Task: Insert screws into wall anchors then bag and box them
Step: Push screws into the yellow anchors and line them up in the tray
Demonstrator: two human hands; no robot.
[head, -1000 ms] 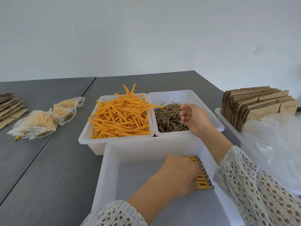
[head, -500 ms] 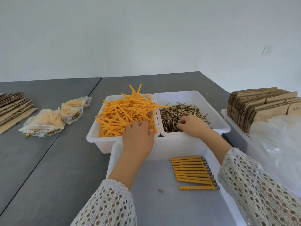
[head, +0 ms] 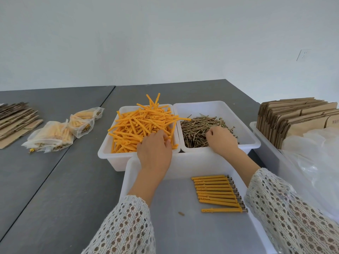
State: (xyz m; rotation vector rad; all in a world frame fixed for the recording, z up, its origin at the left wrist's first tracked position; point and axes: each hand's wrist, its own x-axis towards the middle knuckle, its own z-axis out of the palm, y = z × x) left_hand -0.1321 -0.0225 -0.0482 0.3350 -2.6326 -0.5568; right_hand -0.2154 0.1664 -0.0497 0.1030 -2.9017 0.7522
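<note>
A: Where are the parts at this moment?

B: The orange wall anchors [head: 145, 125] lie in a loose heap in the left white bin [head: 108, 153], and the screws [head: 198, 131] fill the right white bin [head: 247, 132] just beside it. The left hand [head: 156, 151] rests on the heap of anchors with its fingers curled down into it; I cannot tell if it already pinches one. The right hand [head: 222, 140] is in the screws with the fingers bent together, as if picking, but the fingertips are hidden.

A: How will these things handle?

B: I judge the anchors to be light plastic, a little flexible and ribbed, so they should not slip. It is best to hold one near the open collar end, so the hole faces the other hand. The screws are thin, stiff metal with sharp tips, and they tangle in the pile. Better to take one by the head or the upper shank.

A: And the finished pieces?

B: A row of assembled anchors [head: 218, 193] lies side by side in the near tray [head: 128, 171], screw heads to the right. Filled bags [head: 55, 136] lie on the table [head: 55, 189] at the left, and flat cartons [head: 293, 118] stand at the right.
</note>
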